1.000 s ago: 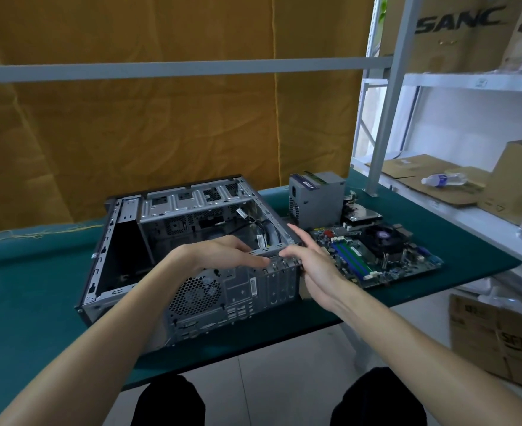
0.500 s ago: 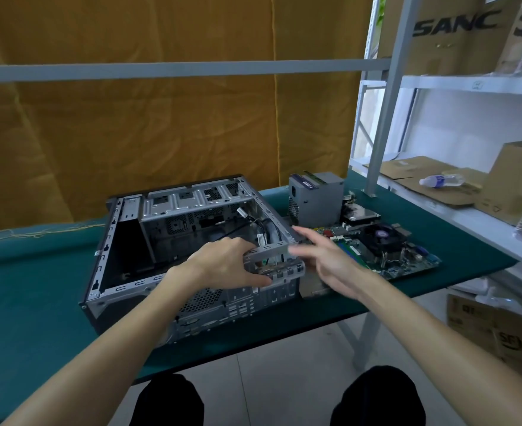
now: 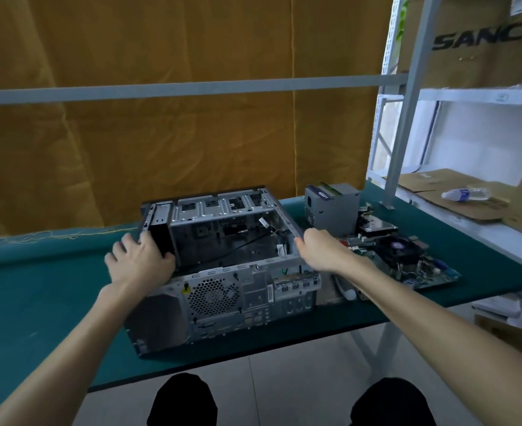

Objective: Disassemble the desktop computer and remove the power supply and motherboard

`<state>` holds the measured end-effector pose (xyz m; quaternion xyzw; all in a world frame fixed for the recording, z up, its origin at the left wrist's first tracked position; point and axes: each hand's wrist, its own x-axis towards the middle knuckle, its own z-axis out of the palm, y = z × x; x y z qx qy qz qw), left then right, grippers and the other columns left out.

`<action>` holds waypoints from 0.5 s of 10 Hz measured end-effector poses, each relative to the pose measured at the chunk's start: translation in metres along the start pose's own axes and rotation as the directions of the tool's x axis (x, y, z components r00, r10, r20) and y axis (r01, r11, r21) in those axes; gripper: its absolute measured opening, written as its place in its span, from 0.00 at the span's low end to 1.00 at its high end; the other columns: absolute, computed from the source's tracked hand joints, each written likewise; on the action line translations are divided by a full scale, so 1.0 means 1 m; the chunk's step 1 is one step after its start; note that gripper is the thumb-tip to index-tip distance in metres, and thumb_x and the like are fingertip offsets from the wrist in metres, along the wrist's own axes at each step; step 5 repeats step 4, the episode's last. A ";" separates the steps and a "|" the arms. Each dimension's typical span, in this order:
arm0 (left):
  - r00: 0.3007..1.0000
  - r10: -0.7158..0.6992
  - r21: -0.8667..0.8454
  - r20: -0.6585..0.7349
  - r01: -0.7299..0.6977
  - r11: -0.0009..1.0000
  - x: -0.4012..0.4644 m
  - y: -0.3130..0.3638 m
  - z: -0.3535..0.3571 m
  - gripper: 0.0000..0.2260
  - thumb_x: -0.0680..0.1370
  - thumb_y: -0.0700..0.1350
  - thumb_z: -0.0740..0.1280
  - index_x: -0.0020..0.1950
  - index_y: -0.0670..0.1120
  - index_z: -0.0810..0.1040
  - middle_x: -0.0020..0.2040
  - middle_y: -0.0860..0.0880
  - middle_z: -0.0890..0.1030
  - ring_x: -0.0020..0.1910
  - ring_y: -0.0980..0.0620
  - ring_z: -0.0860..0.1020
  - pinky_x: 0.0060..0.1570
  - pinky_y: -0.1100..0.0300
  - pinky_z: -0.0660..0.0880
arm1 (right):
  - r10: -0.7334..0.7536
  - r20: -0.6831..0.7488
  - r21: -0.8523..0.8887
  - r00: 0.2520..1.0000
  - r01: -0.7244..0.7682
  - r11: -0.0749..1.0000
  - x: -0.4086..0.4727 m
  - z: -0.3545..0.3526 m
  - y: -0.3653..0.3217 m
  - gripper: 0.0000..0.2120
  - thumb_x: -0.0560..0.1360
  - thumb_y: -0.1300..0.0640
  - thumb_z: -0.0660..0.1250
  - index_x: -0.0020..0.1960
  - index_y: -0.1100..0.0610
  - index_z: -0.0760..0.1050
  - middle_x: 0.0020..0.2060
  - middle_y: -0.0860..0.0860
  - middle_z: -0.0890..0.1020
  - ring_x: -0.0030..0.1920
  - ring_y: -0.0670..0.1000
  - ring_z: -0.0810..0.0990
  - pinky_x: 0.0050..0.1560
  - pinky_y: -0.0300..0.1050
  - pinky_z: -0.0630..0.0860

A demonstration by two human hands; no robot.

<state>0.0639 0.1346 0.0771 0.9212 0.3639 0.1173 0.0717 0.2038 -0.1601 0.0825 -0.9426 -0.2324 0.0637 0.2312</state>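
Both hands have shifted from the rear corner of the computer case (image 3: 222, 265) to its two sides: the left hand (image 3: 142, 259) now curls over the left top edge, the right hand (image 3: 321, 250) grips the right rail. This looks like readying to move the emptied shell. The case lies open-side up on the green surface (image 3: 38, 287), its bay bare but for loose cables. The power supply (image 3: 332, 207) and motherboard (image 3: 407, 259) already sit just right of it.

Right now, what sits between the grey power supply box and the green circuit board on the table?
In the head view, a hard drive lies between the power supply and the circuit board, on the green table.
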 end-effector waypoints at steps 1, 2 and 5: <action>0.994 -0.007 -0.064 0.109 0.014 0.998 0.003 -0.009 0.004 0.29 0.80 0.58 0.62 0.73 0.42 0.63 0.71 0.36 0.68 0.68 0.33 0.70 0.63 0.42 0.69 | -0.004 -0.041 0.019 0.999 0.005 1.000 -0.009 0.002 0.008 0.21 0.87 0.52 0.54 0.36 0.58 0.65 0.28 0.51 0.69 0.24 0.50 0.65 0.22 0.41 0.59; 0.996 0.035 -0.067 0.084 -0.029 0.997 0.000 -0.009 0.005 0.31 0.80 0.60 0.61 0.76 0.43 0.63 0.75 0.38 0.65 0.69 0.33 0.69 0.63 0.42 0.70 | -0.025 -0.042 0.027 0.999 0.026 0.999 -0.010 0.003 0.011 0.21 0.87 0.52 0.54 0.36 0.57 0.65 0.27 0.51 0.67 0.24 0.50 0.63 0.20 0.40 0.57; 0.989 0.148 -0.085 0.020 -0.146 0.986 -0.011 -0.015 0.005 0.32 0.81 0.66 0.54 0.80 0.50 0.64 0.80 0.42 0.62 0.77 0.38 0.61 0.72 0.42 0.64 | -0.025 -0.181 0.307 0.983 0.080 0.948 -0.049 -0.021 0.018 0.11 0.84 0.50 0.63 0.55 0.57 0.79 0.45 0.52 0.81 0.45 0.50 0.80 0.48 0.46 0.76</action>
